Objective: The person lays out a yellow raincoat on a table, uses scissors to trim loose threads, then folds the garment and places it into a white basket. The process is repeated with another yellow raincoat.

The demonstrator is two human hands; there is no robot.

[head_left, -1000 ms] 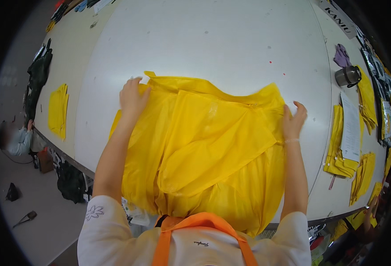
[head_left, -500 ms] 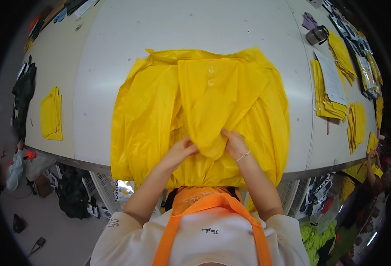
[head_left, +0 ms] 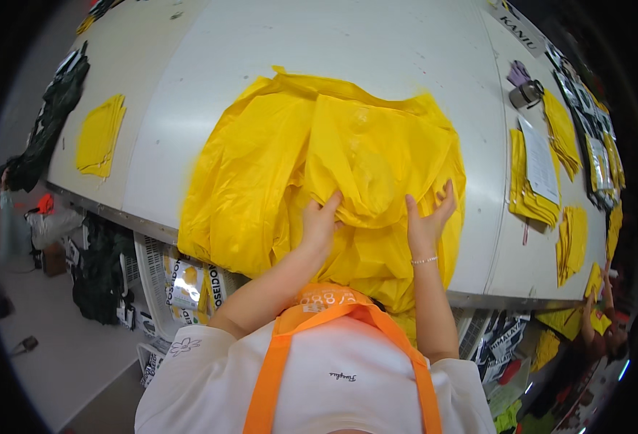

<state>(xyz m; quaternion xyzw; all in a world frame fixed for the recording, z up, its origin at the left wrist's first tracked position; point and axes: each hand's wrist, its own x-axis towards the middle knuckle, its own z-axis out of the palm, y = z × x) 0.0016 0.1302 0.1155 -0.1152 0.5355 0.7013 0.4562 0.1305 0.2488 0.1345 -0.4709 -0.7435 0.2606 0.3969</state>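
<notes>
A large yellow plastic garment (head_left: 261, 166) lies spread on the white table (head_left: 348, 43), its lower part hanging over the near edge. My left hand (head_left: 321, 220) rests on the garment's middle fold, fingers pointing up and pressing the fabric. My right hand (head_left: 427, 220) lies flat on the fabric a little to the right, fingers spread, with a thin bracelet on the wrist. Neither hand visibly pinches the cloth.
A stack of folded yellow pieces (head_left: 100, 136) lies at the table's left edge. More yellow stacks (head_left: 532, 195), a paper sheet (head_left: 539, 159) and a metal cup (head_left: 527, 94) sit on the right. Dark cloth (head_left: 51, 116) hangs off the far left. Boxes stand under the table.
My hands went from the garment's far corners to its near middle, then spread a little apart on the fabric. The garment's top layer has been folded down toward me.
</notes>
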